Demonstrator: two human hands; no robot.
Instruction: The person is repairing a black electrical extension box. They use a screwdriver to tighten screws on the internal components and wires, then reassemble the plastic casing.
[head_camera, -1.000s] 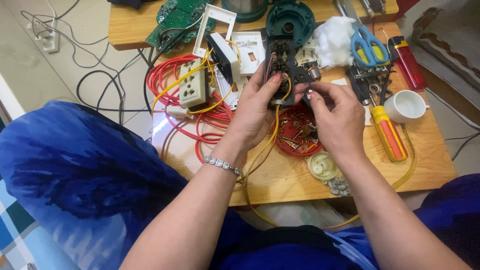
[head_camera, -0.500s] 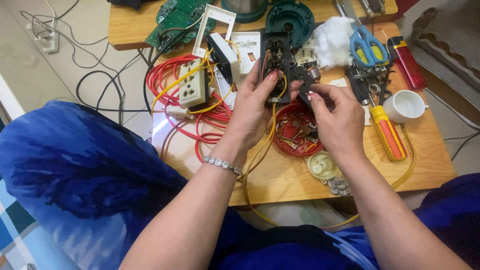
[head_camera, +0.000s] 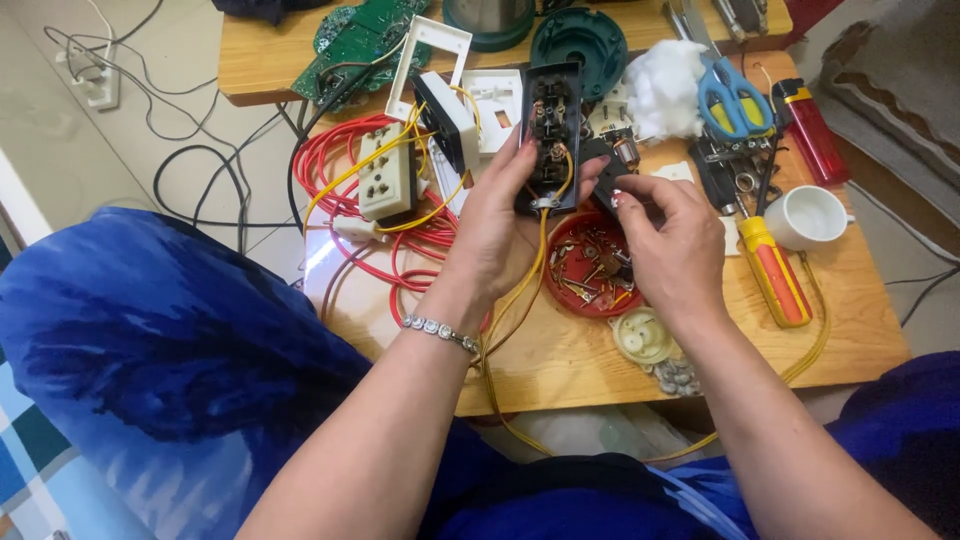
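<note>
My left hand (head_camera: 497, 222) holds a black rectangular socket box (head_camera: 552, 130) upright, its open side with metal contacts facing me. A yellow wire (head_camera: 520, 290) runs from the box down over the table edge. My right hand (head_camera: 668, 245) is beside the box, fingers pinched on a small black part (head_camera: 612, 180) at the box's lower right. Below both hands sits a red round lid (head_camera: 590, 268) holding several screws and small metal parts.
On the wooden table (head_camera: 570, 360): a white socket block (head_camera: 386, 172) with red and yellow wires, an orange-handled screwdriver (head_camera: 775, 270), a white cup (head_camera: 812, 216), blue scissors (head_camera: 732, 95), a red lighter (head_camera: 810, 130), white cotton (head_camera: 662, 88), green circuit boards (head_camera: 360, 35).
My left hand has raised the black box and tilted it more upright toward me. My right hand has stayed at its lower right side.
</note>
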